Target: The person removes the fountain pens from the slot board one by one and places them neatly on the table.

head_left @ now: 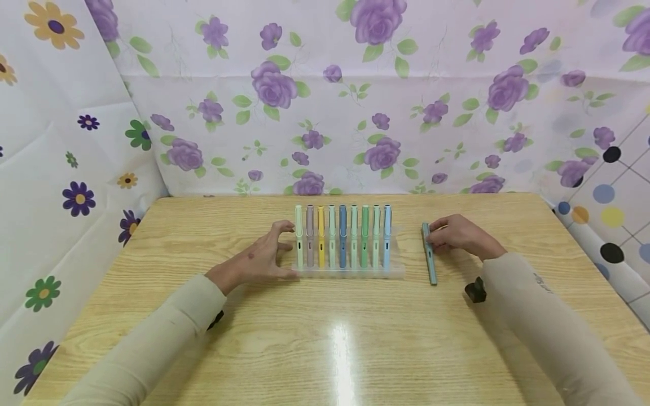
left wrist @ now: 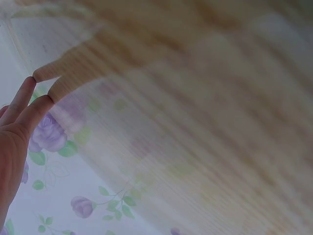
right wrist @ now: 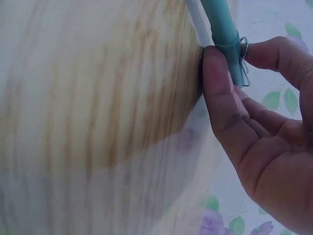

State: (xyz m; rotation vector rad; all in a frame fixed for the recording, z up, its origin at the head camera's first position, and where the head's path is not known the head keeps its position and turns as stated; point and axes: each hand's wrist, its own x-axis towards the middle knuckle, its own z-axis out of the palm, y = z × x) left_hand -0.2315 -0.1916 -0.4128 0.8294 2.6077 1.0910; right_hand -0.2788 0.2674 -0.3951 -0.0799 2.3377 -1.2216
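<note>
Pens in pastel colours stand in a row in a clear plastic tray (head_left: 350,272) at the middle of the worktop (head_left: 335,338), and one teal pen (head_left: 429,256) lies flat just to the tray's right. The right hand (head_left: 459,235) pinches that pen near its clip end, thumb and fingertips (right wrist: 217,68) curled onto the barrel. The left hand (head_left: 264,256) rests with relaxed fingers against the tray's left end, beside the pale green pen (head_left: 299,237). A good lift would keep the pinch near the clip and the tray steadied. Light wood grain covers the worktop, with glare near the front. Floral cloth (head_left: 355,96) hangs behind and at both sides.
</note>
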